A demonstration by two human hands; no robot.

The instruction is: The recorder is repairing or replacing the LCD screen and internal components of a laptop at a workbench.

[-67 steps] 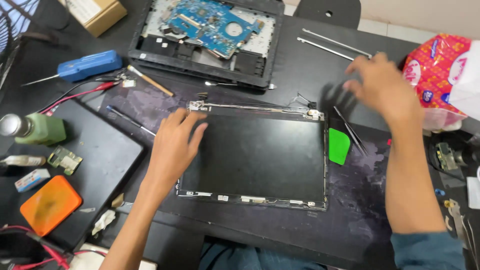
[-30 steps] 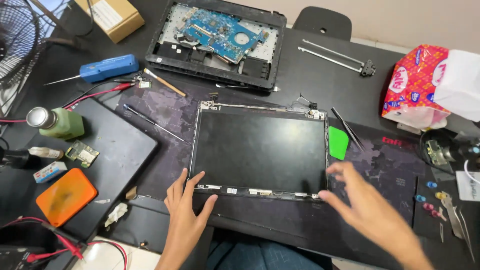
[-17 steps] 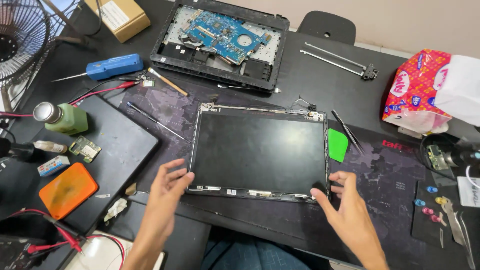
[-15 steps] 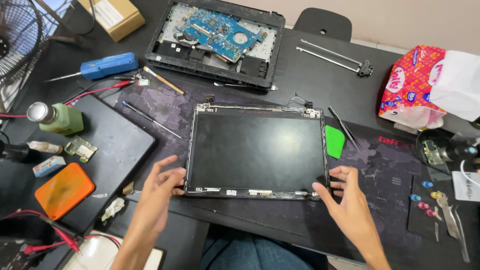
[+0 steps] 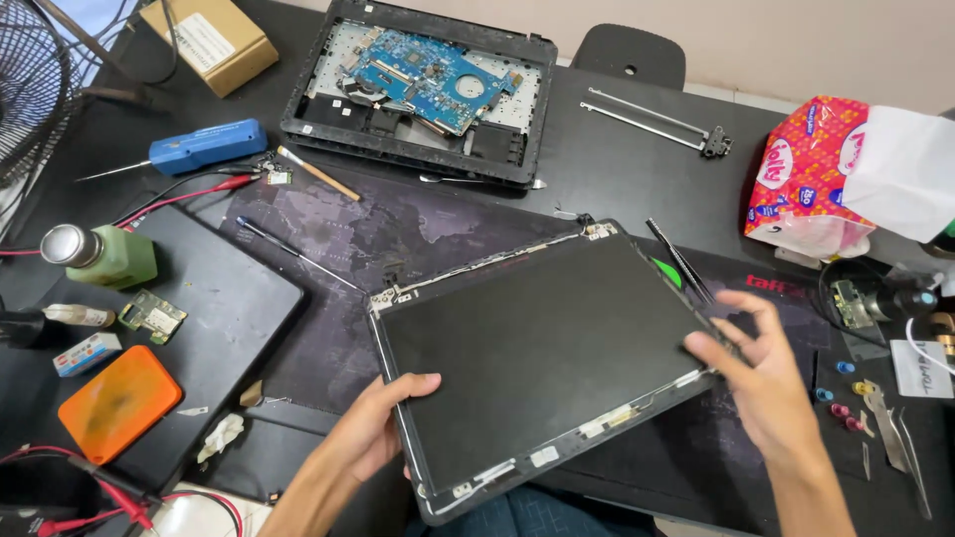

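Note:
A black laptop screen panel [image 5: 542,348] with its frame and thin cables along the top edge is lifted off the dark desk mat [image 5: 328,268] and turned, its left side tipped toward me. My left hand [image 5: 383,428] grips its lower left edge, thumb on the glass. My right hand [image 5: 766,378] holds the right edge with spread fingers. Behind it lies an opened laptop base [image 5: 423,85] with a blue circuit board showing.
A closed black laptop [image 5: 214,318], green bottle [image 5: 104,259], orange case [image 5: 119,403] and small board [image 5: 149,315] lie left. A blue screwdriver [image 5: 204,146], thin tools and red leads sit behind. A tissue pack [image 5: 821,179], metal hinges [image 5: 657,114] and tweezers [image 5: 900,443] are right.
Both hands went from resting at the panel's near edge to gripping it; the panel has come up off the mat and rotated, its right end swung away and its left end toward me.

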